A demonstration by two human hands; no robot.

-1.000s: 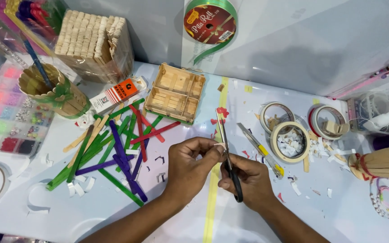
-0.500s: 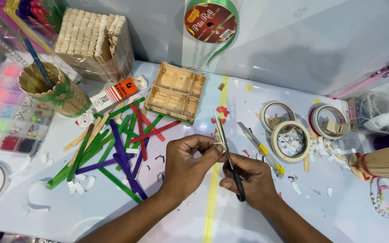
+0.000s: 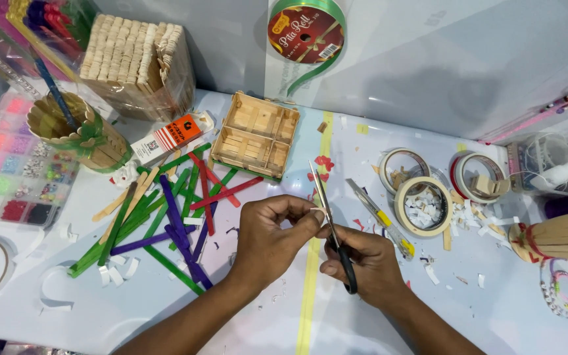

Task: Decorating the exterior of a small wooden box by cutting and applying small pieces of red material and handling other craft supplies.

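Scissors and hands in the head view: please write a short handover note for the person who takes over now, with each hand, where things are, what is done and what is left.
Right hand: holds the black-handled scissors, blades pointing up and away.
Left hand: fingers pinch a small white piece at the blades.
Things: coloured craft sticks lie left of the hands; a wooden stick tray sits behind; a tape roll full of white snippets is to the right.
Done: many white snippets already cut.
Left: the pinched piece looks uncut; whether the blades have closed on it cannot be told.

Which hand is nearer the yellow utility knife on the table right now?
Right. The right hand, gripping the scissors, sits just beside the utility knife, which lies off its far side. The left hand is across the scissors from it, farther away.
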